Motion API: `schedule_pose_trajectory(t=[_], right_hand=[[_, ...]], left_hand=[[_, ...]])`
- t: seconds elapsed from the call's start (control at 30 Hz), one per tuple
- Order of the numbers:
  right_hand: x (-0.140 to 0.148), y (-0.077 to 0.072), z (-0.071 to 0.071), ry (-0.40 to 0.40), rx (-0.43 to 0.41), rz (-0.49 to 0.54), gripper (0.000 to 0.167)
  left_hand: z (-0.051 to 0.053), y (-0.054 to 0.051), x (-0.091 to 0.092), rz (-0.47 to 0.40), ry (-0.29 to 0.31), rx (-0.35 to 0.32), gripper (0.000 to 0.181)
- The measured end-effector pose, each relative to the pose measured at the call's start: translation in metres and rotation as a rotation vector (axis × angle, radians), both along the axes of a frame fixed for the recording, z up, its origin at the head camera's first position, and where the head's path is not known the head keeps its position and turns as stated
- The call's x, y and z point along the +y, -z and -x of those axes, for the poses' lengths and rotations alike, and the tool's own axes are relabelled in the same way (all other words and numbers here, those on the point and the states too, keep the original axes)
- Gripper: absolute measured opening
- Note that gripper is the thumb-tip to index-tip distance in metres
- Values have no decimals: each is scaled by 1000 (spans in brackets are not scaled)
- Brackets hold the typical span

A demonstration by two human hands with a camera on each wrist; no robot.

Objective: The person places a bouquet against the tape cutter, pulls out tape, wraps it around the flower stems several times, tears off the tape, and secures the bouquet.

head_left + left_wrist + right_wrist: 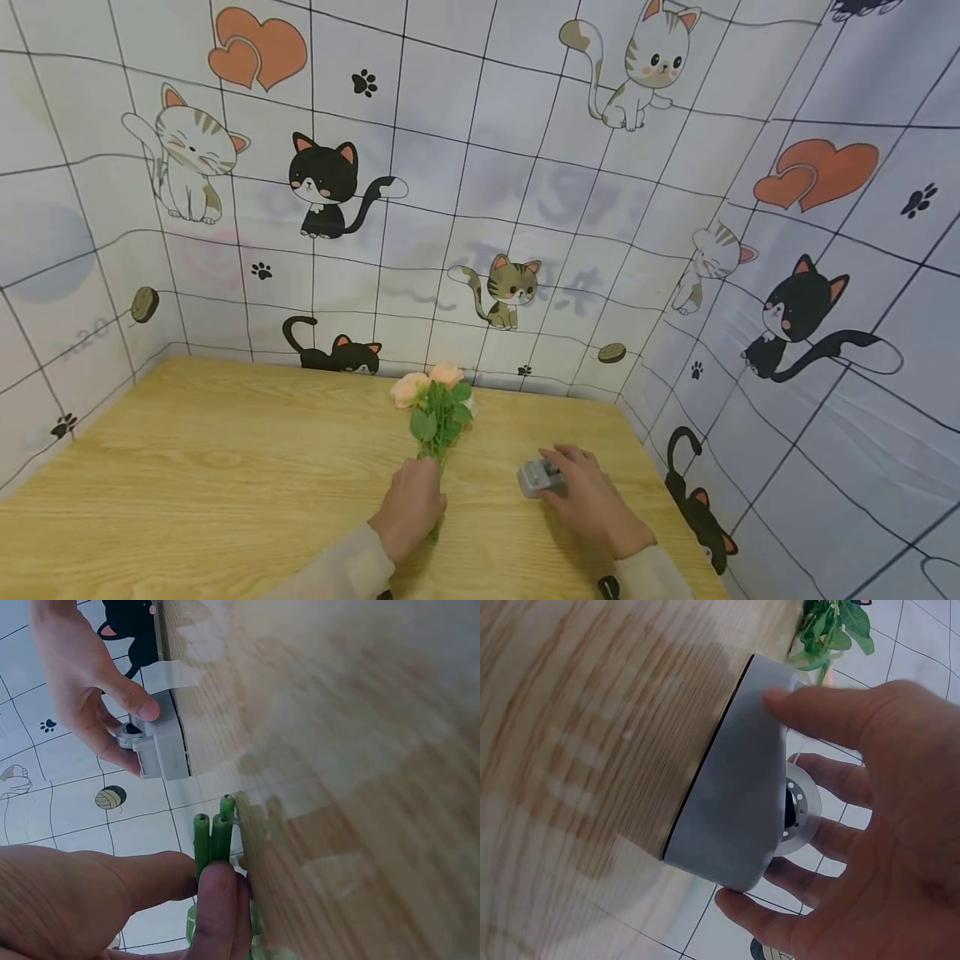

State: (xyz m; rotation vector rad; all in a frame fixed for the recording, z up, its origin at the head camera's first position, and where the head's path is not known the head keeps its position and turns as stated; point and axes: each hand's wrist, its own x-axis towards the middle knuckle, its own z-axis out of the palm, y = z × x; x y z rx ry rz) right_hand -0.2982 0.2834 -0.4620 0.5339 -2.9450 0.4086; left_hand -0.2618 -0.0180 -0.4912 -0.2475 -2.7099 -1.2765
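Observation:
My left hand (411,505) grips the green stems (214,844) of a flower bunch, thumb and fingers curled round them, with the cut ends poking out. Peach blooms and green leaves (438,417) lie toward the back of the table. To the right, my right hand (592,504) holds a grey tape dispenser (534,477), thumb on one side and fingers round the other. In the right wrist view the dispenser (731,780) stands on the tabletop, a clear tape roll (802,806) showing between the fingers.
The wooden table (225,467) reaches back to a wall covering (450,167) printed with cats, hearts and a grid. Another side of it runs along the table's right edge. A small black object (608,587) shows by the right sleeve.

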Motion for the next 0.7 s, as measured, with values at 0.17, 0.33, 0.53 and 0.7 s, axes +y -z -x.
schedule_pose_trajectory(t=[0.17, 0.33, 0.53, 0.7], right_hand=[[-3, 2, 6, -6, 34, -57, 55], [-6, 2, 8, 0, 46, -97, 51], [-8, 2, 6, 8, 51, -106, 50], [-7, 4, 6, 12, 60, -112, 51]], left_hand=[[4, 5, -2, 4, 12, 21, 56], [0, -1, -3, -11, 14, -19, 50], [-4, -6, -4, 12, 27, 7, 36], [-5, -12, -1, 251, -54, 108, 30]])
